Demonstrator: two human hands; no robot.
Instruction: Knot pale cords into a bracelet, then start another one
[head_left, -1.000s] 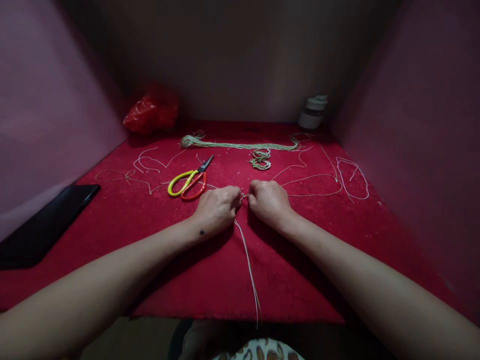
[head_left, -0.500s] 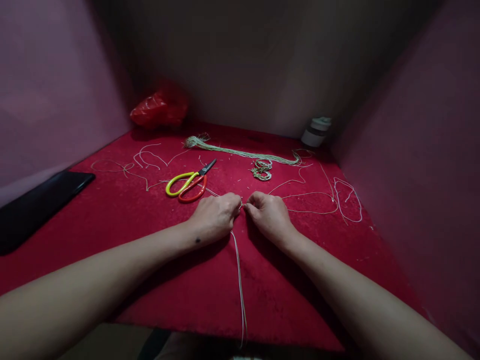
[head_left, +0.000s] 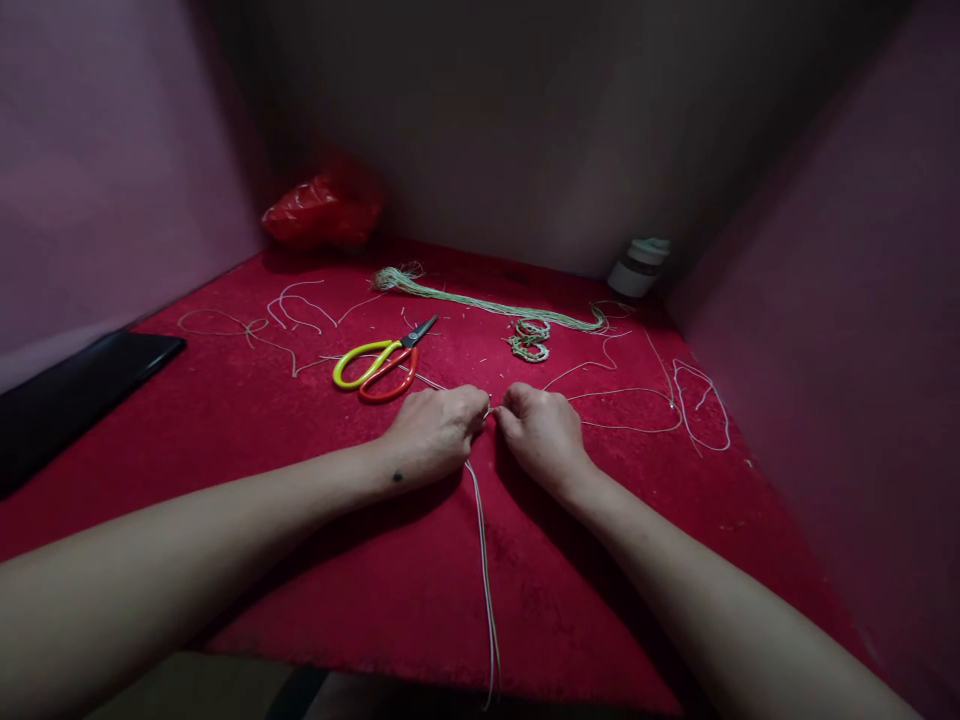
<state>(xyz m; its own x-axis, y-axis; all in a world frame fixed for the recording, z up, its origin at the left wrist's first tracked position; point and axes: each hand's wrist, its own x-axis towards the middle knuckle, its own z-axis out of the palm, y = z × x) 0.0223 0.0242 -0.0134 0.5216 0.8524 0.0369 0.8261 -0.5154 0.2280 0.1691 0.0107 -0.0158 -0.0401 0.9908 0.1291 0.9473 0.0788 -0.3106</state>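
Note:
My left hand [head_left: 444, 428] is closed on thin cords, its fingers pinched close to my right hand. Pale cords [head_left: 484, 560] hang from beneath it down over the table's front edge. My right hand [head_left: 541, 432] pinches the cord at a small gap between the two hands; the piece there is mostly hidden by the fingers. Thin brown cord [head_left: 637, 430] runs out in loops to the right of my right hand. Scissors [head_left: 386, 365] with one yellow and one red handle lie just behind my left hand, blades pointing away.
On the red table [head_left: 360, 590] lie a long bundle of pale green cords [head_left: 487, 303], a braided piece [head_left: 529, 341], a white cord loop [head_left: 701, 405] and a black flat object [head_left: 82, 400]. Behind stand a red plastic bag [head_left: 322, 212] and a white container [head_left: 639, 268].
Both hands have shifted very slightly to the right in view and keep their pinch. The whole view has moved a little; the things on the table lie as before.

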